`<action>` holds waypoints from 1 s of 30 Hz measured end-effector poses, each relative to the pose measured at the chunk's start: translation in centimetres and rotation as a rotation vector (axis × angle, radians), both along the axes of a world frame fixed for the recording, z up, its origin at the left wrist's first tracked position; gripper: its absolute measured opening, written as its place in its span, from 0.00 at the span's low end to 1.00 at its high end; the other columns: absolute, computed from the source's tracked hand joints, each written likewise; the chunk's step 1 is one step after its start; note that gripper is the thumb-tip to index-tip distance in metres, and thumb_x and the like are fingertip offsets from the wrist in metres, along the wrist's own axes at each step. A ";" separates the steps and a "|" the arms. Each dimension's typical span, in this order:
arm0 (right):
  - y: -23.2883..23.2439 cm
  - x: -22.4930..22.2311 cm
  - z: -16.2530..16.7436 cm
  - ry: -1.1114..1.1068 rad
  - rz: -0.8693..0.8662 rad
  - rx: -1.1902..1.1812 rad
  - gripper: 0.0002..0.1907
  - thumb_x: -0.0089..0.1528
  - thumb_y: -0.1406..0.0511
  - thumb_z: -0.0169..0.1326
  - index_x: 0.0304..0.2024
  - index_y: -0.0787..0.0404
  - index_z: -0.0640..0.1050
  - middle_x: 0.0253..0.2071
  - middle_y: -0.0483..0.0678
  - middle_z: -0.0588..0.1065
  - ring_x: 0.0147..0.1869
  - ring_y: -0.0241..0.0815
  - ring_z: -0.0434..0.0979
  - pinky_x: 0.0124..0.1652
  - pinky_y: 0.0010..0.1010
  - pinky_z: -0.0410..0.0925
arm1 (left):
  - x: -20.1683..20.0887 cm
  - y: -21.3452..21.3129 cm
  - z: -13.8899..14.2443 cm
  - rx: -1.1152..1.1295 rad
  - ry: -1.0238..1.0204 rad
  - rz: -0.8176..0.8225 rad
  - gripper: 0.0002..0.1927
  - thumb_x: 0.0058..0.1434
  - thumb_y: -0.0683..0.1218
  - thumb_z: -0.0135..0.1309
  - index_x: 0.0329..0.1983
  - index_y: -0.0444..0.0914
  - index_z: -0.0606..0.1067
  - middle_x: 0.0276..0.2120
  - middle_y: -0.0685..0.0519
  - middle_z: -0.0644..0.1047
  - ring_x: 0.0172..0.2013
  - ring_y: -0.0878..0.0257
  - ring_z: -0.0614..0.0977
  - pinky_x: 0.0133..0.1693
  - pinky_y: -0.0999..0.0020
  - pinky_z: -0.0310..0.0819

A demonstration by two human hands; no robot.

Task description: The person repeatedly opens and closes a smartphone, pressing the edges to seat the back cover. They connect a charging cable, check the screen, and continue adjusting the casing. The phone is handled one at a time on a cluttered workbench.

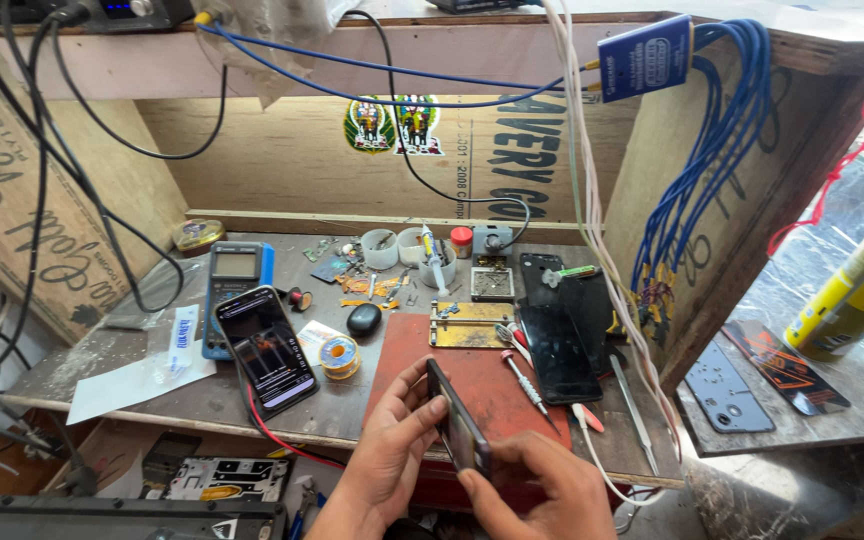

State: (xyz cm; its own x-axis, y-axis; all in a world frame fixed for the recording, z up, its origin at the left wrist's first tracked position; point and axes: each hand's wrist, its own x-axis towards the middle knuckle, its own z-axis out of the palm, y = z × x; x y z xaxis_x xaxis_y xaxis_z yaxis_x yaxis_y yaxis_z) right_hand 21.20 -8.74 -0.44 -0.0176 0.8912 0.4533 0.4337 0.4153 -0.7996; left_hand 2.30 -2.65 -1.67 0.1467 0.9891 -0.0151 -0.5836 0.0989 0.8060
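While both wrists are cut off by the lower edge, a dark phone (457, 425) is held on edge above the red mat (487, 385), pinched by the left hand (392, 455) and right hand (542, 490), fingers closed on it.

Bench (132, 370): grey worn top, set inside plywood enclosure. Front centre: red mat (497, 385). On mat, rear edge: brass fixture plate (469, 325); right part: red-handled screwdriver (524, 380), overlapped by dark phone panel (557, 352). Left of mat: black oval case (363, 319), solder spool (339, 356), lit smartphone (266, 350) overlapping blue multimeter (235, 290). Far left: white paper sheet (127, 385). Rear: two white cups (392, 247), red-capped jar (461, 241), square metal frame (492, 283). Right front edge: tweezers (634, 412).
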 end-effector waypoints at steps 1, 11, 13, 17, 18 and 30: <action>0.2 0.1 -1.1 0.128 0.017 -0.150 0.20 0.47 0.65 0.73 0.40 0.62 0.83 0.28 0.49 0.84 0.32 0.38 0.85 0.34 0.28 0.77 | 0.0 0.0 0.2 0.034 0.060 0.009 0.38 0.55 0.41 0.61 0.70 0.36 0.63 0.57 0.49 0.74 0.55 0.62 0.77 0.55 0.66 0.72; 4.5 4.9 -11.1 0.962 0.261 -0.976 0.37 0.53 0.70 0.60 0.65 0.58 0.66 0.49 0.56 0.81 0.48 0.48 0.83 0.41 0.42 0.76 | -2.8 0.0 0.6 0.099 0.107 -0.020 0.38 0.57 0.45 0.61 0.70 0.37 0.62 0.60 0.46 0.76 0.57 0.58 0.78 0.59 0.62 0.71; 5.4 6.1 -12.8 1.132 0.331 -1.099 0.38 0.54 0.69 0.57 0.67 0.57 0.64 0.50 0.57 0.79 0.45 0.48 0.82 0.40 0.42 0.74 | -2.9 -0.2 0.0 0.150 -0.049 -0.065 0.37 0.60 0.48 0.60 0.70 0.36 0.61 0.60 0.45 0.74 0.59 0.56 0.77 0.61 0.59 0.70; 5.1 7.6 -17.0 1.306 0.967 -0.990 0.37 0.67 0.68 0.53 0.76 0.61 0.55 0.53 0.58 0.73 0.46 0.43 0.78 0.46 0.33 0.73 | -1.4 -0.6 -1.3 0.196 -0.196 -0.107 0.38 0.63 0.51 0.59 0.73 0.35 0.61 0.62 0.46 0.72 0.59 0.56 0.74 0.62 0.55 0.66; 5.2 7.8 -17.9 1.318 1.206 -0.925 0.37 0.73 0.67 0.51 0.80 0.61 0.51 0.53 0.57 0.70 0.48 0.41 0.76 0.49 0.31 0.72 | -0.8 -0.6 -1.5 0.171 -0.213 -0.110 0.39 0.63 0.51 0.59 0.74 0.35 0.61 0.62 0.47 0.72 0.58 0.56 0.74 0.61 0.55 0.65; 4.4 0.2 -19.5 1.270 0.581 -0.854 0.41 0.65 0.55 0.51 0.76 0.60 0.54 0.59 0.61 0.73 0.52 0.49 0.80 0.51 0.40 0.74 | 1.1 -1.5 -1.6 -0.061 -0.311 -0.070 0.25 0.62 0.44 0.56 0.63 0.36 0.67 0.49 0.50 0.79 0.49 0.60 0.82 0.51 0.59 0.77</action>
State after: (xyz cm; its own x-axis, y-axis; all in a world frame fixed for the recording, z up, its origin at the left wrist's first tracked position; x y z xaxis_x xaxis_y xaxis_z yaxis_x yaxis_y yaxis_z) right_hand 21.35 -4.32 -19.94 -0.4428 0.8832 -0.1544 -0.6905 -0.4458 -0.5697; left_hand 3.38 -4.13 -3.22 0.2214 0.9750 -0.0183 -0.7909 0.1905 0.5815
